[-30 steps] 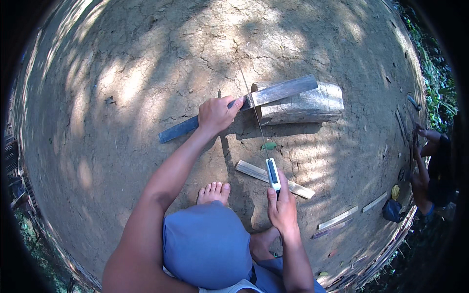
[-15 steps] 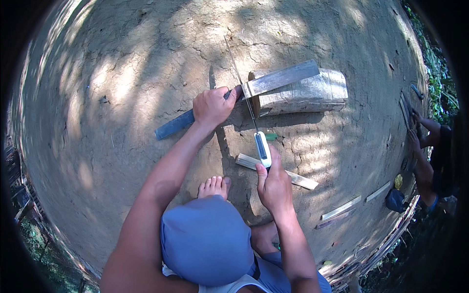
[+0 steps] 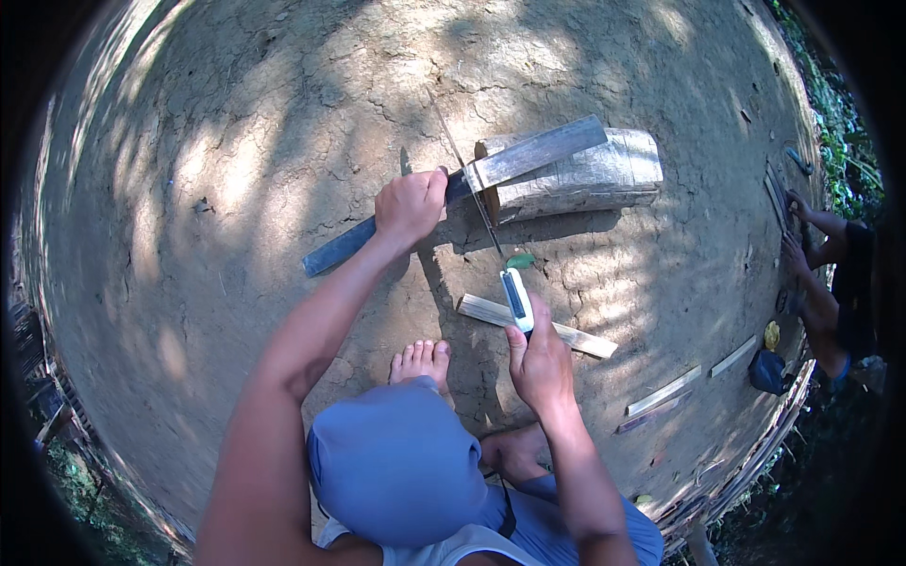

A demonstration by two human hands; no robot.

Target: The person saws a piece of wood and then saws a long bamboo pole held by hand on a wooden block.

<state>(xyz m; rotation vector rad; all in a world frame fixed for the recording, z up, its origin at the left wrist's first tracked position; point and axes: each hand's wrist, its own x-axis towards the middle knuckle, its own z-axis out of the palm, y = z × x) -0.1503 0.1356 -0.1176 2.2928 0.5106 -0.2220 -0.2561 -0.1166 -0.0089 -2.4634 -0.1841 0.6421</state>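
Note:
A long flat strip of wood (image 3: 543,153) lies slanted with its right part on a squared log (image 3: 576,179). My left hand (image 3: 411,206) is closed round the strip's darker left part, off the log. Across the strip, just right of that hand, runs the thin blade of a handsaw (image 3: 518,300). My right hand (image 3: 542,362) grips the saw's white and dark handle, nearer to me. A pale line shows on the wood beside the blade. How deep the blade sits in the wood, I cannot tell.
A loose wood strip (image 3: 585,341) lies on the cracked earth under the saw handle, near a green leaf (image 3: 520,260). More strips (image 3: 663,391) lie at the right, by a dark bag (image 3: 767,371). Another person's hands (image 3: 797,231) touch dark strips at the far right. My bare foot (image 3: 420,361) is close by.
My right hand has drawn the saw back toward me and slightly right. The left hand stays on the strip, which still lies on the log.

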